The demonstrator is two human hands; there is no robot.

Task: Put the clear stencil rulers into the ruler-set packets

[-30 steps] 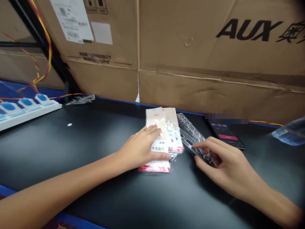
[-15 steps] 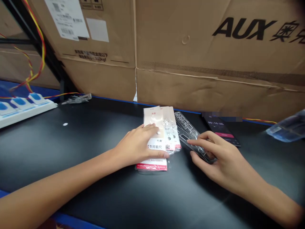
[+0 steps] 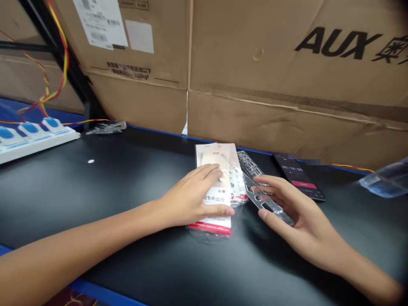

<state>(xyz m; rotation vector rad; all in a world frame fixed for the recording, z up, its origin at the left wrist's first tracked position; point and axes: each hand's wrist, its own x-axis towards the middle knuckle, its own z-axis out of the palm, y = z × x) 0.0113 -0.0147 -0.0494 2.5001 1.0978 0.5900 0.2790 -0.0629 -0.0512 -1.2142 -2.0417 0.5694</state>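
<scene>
My left hand [image 3: 194, 195] lies flat on a pile of plastic-sleeved ruler-set packets [image 3: 213, 225], fingers stretched out and thumb across the front of the top one. The packets have white and beige cards with a red band at the bottom. To the right, my right hand [image 3: 306, 225] holds a clear stencil ruler [image 3: 259, 199] between thumb and fingers. Its far end meets the packets, and part of it is hidden by the fingers. Beyond it, another clear ruler with cutouts [image 3: 248, 163] lies on the table, partly covered.
A phone with a running timer [image 3: 298, 176] lies behind my right hand. At the far right is a clear bluish plastic item [image 3: 384, 180]. A power strip [image 3: 41, 140] with plugs, crumpled clear plastic [image 3: 108, 127] and a small white disc [image 3: 91, 161] are left. Cardboard boxes [image 3: 239, 114] line the back.
The stencil ruler in my right hand now stands apart from the ruler behind it, tilted toward me. My left hand stays on the packets. The whole view has shifted slightly.
</scene>
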